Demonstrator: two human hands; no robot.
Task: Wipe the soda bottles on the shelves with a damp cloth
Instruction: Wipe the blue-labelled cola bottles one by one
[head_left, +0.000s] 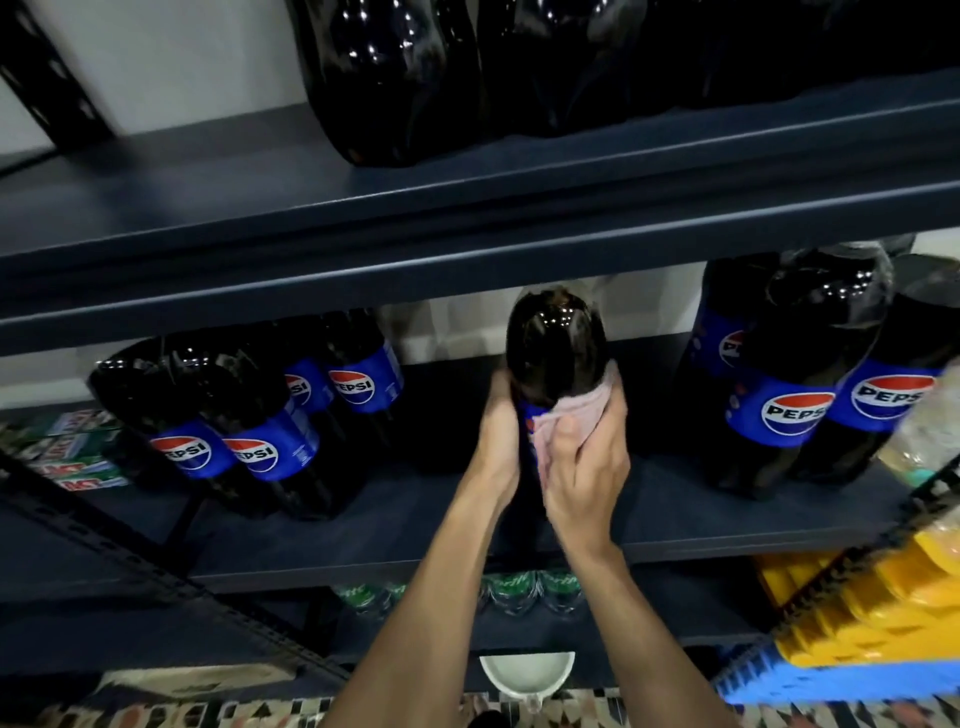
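I have one large Pepsi bottle in the middle of the dark shelf, apart from the cluster of Pepsi bottles on the left and those on the right. My left hand curls round its left flank at the top of the blue label and steadies it. My right hand grips the pink cloth, bunched under thumb and fingers, and presses it to the front of the bottle over the label. My arms hide the base, so I cannot tell whether it rests on the shelf.

Full and this big, it should be heavy, I judge, and tall enough to tip. The smooth plastic will likely turn slick where the cloth wets it, and the walls may give a little under a squeeze. The label band looks the safest place to hold; the glossy domed shoulder would slide out of my fingers. The cloth is soft and should wrap the curve
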